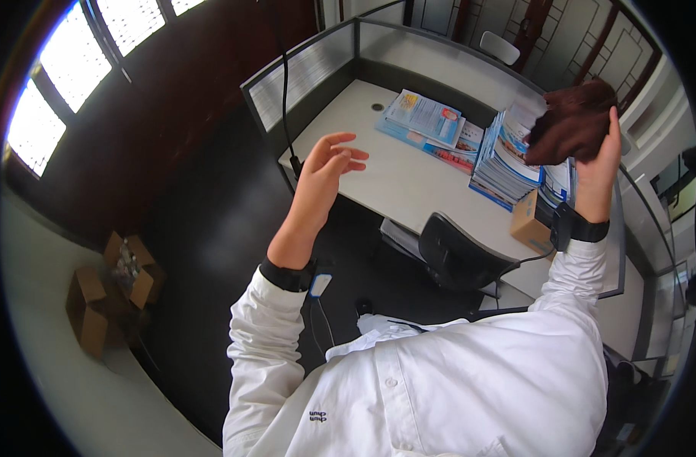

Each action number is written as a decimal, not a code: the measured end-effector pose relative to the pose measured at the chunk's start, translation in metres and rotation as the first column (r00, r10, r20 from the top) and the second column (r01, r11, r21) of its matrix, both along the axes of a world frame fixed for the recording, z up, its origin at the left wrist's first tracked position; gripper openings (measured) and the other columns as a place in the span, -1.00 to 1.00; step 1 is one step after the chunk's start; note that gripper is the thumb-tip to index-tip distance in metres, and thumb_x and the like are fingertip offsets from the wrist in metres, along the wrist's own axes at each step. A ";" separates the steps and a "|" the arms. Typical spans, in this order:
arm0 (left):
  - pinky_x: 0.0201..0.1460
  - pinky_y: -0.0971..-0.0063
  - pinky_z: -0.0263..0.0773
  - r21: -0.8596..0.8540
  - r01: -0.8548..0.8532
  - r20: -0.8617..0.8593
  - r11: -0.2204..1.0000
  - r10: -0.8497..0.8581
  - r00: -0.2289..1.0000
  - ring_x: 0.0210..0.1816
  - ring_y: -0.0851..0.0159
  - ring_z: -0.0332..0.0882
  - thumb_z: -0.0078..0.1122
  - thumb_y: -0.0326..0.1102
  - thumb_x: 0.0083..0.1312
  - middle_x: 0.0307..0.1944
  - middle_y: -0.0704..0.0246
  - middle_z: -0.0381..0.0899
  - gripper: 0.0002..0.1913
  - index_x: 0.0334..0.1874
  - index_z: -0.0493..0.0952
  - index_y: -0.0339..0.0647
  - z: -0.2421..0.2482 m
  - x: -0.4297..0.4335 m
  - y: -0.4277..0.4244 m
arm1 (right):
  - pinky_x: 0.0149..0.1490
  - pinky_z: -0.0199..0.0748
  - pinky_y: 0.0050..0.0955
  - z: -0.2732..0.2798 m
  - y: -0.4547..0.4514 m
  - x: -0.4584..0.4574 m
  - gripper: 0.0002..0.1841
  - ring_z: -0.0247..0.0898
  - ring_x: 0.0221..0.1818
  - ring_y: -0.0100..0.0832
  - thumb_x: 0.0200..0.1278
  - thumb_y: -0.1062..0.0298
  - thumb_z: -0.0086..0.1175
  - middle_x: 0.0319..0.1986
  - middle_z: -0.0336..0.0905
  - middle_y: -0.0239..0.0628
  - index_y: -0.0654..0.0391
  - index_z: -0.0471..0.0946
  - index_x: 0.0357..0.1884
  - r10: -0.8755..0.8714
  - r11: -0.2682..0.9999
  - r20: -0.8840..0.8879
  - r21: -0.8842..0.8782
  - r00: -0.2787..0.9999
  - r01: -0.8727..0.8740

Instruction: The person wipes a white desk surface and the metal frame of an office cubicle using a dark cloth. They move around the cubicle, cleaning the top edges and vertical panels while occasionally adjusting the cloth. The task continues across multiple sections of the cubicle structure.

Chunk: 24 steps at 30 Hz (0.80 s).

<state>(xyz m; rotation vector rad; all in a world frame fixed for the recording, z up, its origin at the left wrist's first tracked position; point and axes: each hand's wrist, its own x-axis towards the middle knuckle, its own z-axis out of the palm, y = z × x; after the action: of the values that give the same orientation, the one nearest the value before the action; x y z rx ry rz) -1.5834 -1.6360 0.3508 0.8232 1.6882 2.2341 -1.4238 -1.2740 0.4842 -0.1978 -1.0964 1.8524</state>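
A dark brown cloth [573, 125] is bunched in my right hand [600, 165], raised at the right over the desk's stacked booklets. My left hand [328, 177] hangs in the air before the near left edge of the white desk [371, 165], fingers apart and loosely curled, holding nothing. Several flat booklets [428, 120] lie near the desk's back partition. To their right rises a thick stack of booklets [502, 165], with a small cardboard box [531, 220] beside it. Both my wrists wear black straps.
A black office chair [462, 251] stands at the desk's near side. Grey-framed partitions [451, 51] border the desk. A black cable [285, 103] hangs at its left corner. Open cardboard boxes [91, 308] sit at the far left by the wall. Cables run from my wrist straps.
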 end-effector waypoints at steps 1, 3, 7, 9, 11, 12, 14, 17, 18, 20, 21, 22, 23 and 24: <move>0.13 0.43 0.42 -0.014 0.014 0.010 1.000 -0.013 1.000 -0.07 0.29 0.60 -0.10 -0.38 0.41 -0.15 0.27 0.65 -0.69 0.15 0.46 -0.24 -0.003 -0.010 0.002 | 0.28 0.35 -0.17 0.004 -0.008 -0.004 -0.48 0.39 0.21 -0.19 0.41 0.01 0.02 0.18 0.45 -0.18 0.11 0.37 0.27 -0.012 1.000 0.000 0.017 1.000 0.012; 0.13 0.42 0.41 -0.047 0.033 0.047 0.998 -0.030 0.998 -0.07 0.28 0.58 -0.10 -0.43 0.39 -0.16 0.24 0.63 -0.68 0.15 0.44 -0.30 -0.002 -0.033 0.001 | 0.27 0.37 -0.18 0.015 -0.022 -0.022 -0.47 0.41 0.18 -0.20 0.39 -0.01 0.04 0.16 0.47 -0.19 0.11 0.37 0.27 -0.017 1.000 -0.027 0.019 0.999 0.018; 0.14 0.43 0.41 -0.095 0.051 0.090 0.994 -0.043 0.995 -0.07 0.28 0.57 -0.11 -0.43 0.40 -0.14 0.23 0.62 -0.69 0.15 0.43 -0.30 0.013 -0.088 0.003 | 0.28 0.36 -0.17 0.034 -0.030 -0.084 -0.48 0.42 0.19 -0.21 0.41 0.01 0.03 0.15 0.50 -0.21 0.12 0.38 0.26 0.005 1.000 -0.085 -0.011 0.996 -0.006; 0.14 0.43 0.41 -0.101 0.064 0.063 0.993 -0.058 0.996 -0.06 0.28 0.57 -0.12 -0.44 0.40 -0.13 0.23 0.62 -0.68 0.16 0.42 -0.31 0.024 -0.115 0.008 | 0.35 0.27 -0.14 0.041 -0.027 -0.121 -0.46 0.37 0.25 -0.18 0.44 0.01 -0.01 0.22 0.45 -0.19 0.12 0.34 0.31 0.014 1.000 -0.086 -0.009 0.996 -0.015; 0.14 0.43 0.41 -0.085 0.094 0.026 0.992 -0.092 0.995 -0.05 0.27 0.57 -0.13 -0.45 0.40 -0.13 0.23 0.62 -0.68 0.16 0.42 -0.31 0.035 -0.142 0.013 | 0.34 0.27 -0.15 0.042 -0.022 -0.159 -0.52 0.37 0.24 -0.21 0.46 0.06 -0.05 0.20 0.48 -0.22 0.14 0.37 0.28 0.045 0.998 -0.112 -0.028 0.993 -0.048; 0.15 0.42 0.41 -0.092 0.098 0.036 0.991 -0.095 0.995 -0.04 0.27 0.57 -0.14 -0.46 0.39 -0.12 0.24 0.62 -0.68 0.16 0.42 -0.31 0.038 -0.156 0.017 | 0.34 0.26 -0.16 0.041 -0.018 -0.177 -0.52 0.36 0.25 -0.21 0.47 0.07 -0.07 0.20 0.47 -0.22 0.14 0.37 0.28 0.029 0.997 -0.116 -0.063 0.993 -0.036; 0.15 0.42 0.41 -0.087 0.142 0.053 0.986 -0.138 0.989 -0.04 0.28 0.57 -0.14 -0.46 0.39 -0.12 0.24 0.62 -0.67 0.16 0.42 -0.30 0.040 -0.183 0.028 | 0.36 0.23 -0.15 0.033 -0.012 -0.207 -0.53 0.34 0.27 -0.21 0.50 0.08 -0.13 0.22 0.44 -0.22 0.13 0.35 0.30 0.016 0.997 -0.111 -0.072 0.994 -0.024; 0.16 0.43 0.39 -0.091 0.223 0.054 0.971 -0.219 0.974 -0.04 0.28 0.57 -0.14 -0.45 0.39 -0.13 0.24 0.63 -0.66 0.18 0.41 -0.30 0.036 -0.226 0.052 | 0.37 0.22 -0.08 0.022 -0.009 -0.247 -0.54 0.30 0.28 -0.18 0.50 0.08 -0.13 0.23 0.41 -0.21 0.12 0.31 0.30 0.011 0.997 -0.146 -0.078 0.989 -0.023; 0.16 0.43 0.39 -0.102 0.255 0.059 0.962 -0.250 0.966 -0.04 0.28 0.57 -0.14 -0.44 0.39 -0.13 0.24 0.63 -0.66 0.18 0.41 -0.30 0.034 -0.240 0.061 | 0.37 0.22 -0.08 0.019 -0.010 -0.259 -0.55 0.30 0.28 -0.19 0.50 0.08 -0.13 0.23 0.41 -0.22 0.12 0.32 0.29 0.000 0.996 -0.149 -0.091 0.989 -0.014; 0.17 0.43 0.39 -0.110 0.333 0.068 0.937 -0.327 0.943 -0.04 0.29 0.57 -0.13 -0.42 0.40 -0.12 0.24 0.62 -0.66 0.18 0.40 -0.30 0.031 -0.268 0.079 | 0.37 0.21 -0.10 0.015 -0.014 -0.277 -0.57 0.29 0.28 -0.20 0.51 0.08 -0.15 0.24 0.39 -0.24 0.11 0.33 0.27 -0.022 0.997 -0.161 -0.070 0.987 0.011; 0.17 0.43 0.39 -0.098 0.377 0.084 0.921 -0.370 0.925 -0.04 0.29 0.57 -0.13 -0.42 0.40 -0.11 0.24 0.62 -0.66 0.18 0.40 -0.31 0.029 -0.278 0.087 | 0.37 0.21 -0.10 0.013 -0.017 -0.283 -0.58 0.29 0.28 -0.20 0.52 0.09 -0.16 0.25 0.38 -0.24 0.11 0.34 0.26 -0.039 0.998 -0.152 -0.060 0.988 0.030; 0.17 0.43 0.39 -0.091 0.413 0.093 0.906 -0.405 0.910 -0.04 0.29 0.56 -0.13 -0.42 0.40 -0.10 0.24 0.62 -0.67 0.18 0.40 -0.31 0.029 -0.290 0.096 | 0.39 0.18 -0.11 0.015 -0.020 -0.288 -0.59 0.28 0.28 -0.21 0.53 0.10 -0.18 0.25 0.38 -0.26 0.11 0.34 0.26 -0.092 0.992 -0.155 -0.102 0.984 0.077; 0.17 0.43 0.39 -0.081 0.445 0.097 0.892 -0.437 0.894 -0.04 0.29 0.56 -0.13 -0.42 0.40 -0.10 0.24 0.61 -0.67 0.18 0.40 -0.31 0.032 -0.302 0.104 | 0.40 0.17 -0.11 0.016 -0.023 -0.291 -0.59 0.28 0.28 -0.21 0.53 0.11 -0.18 0.25 0.38 -0.26 0.11 0.34 0.26 -0.131 0.989 -0.154 -0.095 0.979 0.117; 0.16 0.43 0.39 -0.066 0.474 0.103 0.878 -0.466 0.879 -0.05 0.29 0.56 -0.13 -0.43 0.41 -0.09 0.24 0.61 -0.68 0.17 0.40 -0.31 0.035 -0.315 0.112 | 0.40 0.16 -0.12 0.020 -0.024 -0.295 -0.59 0.28 0.28 -0.22 0.53 0.11 -0.18 0.25 0.38 -0.26 0.11 0.34 0.26 -0.160 0.985 -0.159 -0.094 0.974 0.146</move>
<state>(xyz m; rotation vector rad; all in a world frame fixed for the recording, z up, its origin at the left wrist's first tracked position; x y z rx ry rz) -1.8986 -1.5240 0.3857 0.9791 1.3546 1.8203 -1.7187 -1.2976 0.5037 -0.1672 -0.8681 1.7431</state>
